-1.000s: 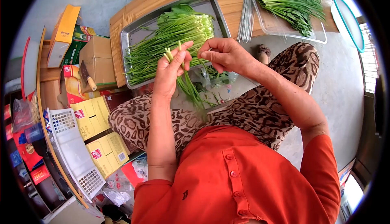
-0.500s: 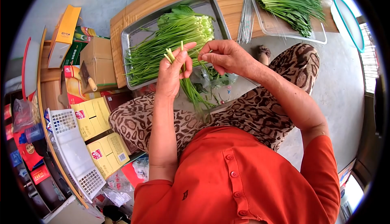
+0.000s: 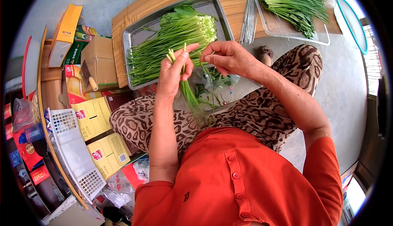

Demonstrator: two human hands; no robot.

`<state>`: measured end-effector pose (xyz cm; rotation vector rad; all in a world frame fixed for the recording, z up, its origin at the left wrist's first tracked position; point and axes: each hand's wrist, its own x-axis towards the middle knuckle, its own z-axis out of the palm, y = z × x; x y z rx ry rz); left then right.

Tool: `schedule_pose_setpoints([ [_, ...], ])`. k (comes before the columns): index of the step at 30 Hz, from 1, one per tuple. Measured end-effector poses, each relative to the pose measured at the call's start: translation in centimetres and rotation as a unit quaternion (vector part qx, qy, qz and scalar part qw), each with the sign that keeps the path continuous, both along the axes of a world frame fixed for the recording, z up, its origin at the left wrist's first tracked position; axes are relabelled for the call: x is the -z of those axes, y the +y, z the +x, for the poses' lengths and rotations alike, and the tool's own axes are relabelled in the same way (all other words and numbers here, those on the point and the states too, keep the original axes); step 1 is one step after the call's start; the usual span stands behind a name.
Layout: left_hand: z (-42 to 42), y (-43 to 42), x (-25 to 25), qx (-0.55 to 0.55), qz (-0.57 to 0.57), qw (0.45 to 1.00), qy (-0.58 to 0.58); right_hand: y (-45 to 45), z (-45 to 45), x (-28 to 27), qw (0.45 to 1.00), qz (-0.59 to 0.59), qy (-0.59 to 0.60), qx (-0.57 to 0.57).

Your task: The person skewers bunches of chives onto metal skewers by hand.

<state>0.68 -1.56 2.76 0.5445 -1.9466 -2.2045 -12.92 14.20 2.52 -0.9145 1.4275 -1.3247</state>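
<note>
My left hand (image 3: 172,76) is closed around a small bunch of garlic chives (image 3: 188,93), pale stem ends up and green leaves hanging over my lap. One stem stands higher than the others between thumb and fingers. Close by on the right, my right hand (image 3: 229,58) is pinched, with a thin green leaf at its fingertips. Beyond both hands, a metal tray (image 3: 223,15) holds a large pile of garlic chives (image 3: 176,43), white ends toward the right. Under my right hand, a clear plastic bag with green scraps (image 3: 213,84) is partly hidden.
Metal skewers (image 3: 248,19) lie on the wooden table (image 3: 143,11) beside a clear plastic tub (image 3: 268,25) of green vegetables (image 3: 292,9). A cleaver (image 3: 89,76) rests against a cardboard box (image 3: 102,58) at left. Yellow boxes (image 3: 108,154) and a white basket (image 3: 75,152) stand nearer me.
Both hands stay almost in place. The hanging leaves of the bunch have shifted slightly left, and the whole view has moved a little.
</note>
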Motion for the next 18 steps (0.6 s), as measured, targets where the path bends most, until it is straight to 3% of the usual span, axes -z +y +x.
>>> schedule_pose_setpoints([
  [5,0.1,0.0,-0.3,0.004,-0.09,0.996,-0.022,0.0,0.0,0.2,1.0,0.003,0.008,0.001],
  [18,-0.1,0.9,0.9,0.062,-0.129,0.988,-0.062,-0.3,-0.1,0.9,1.0,-0.002,0.011,0.016],
])
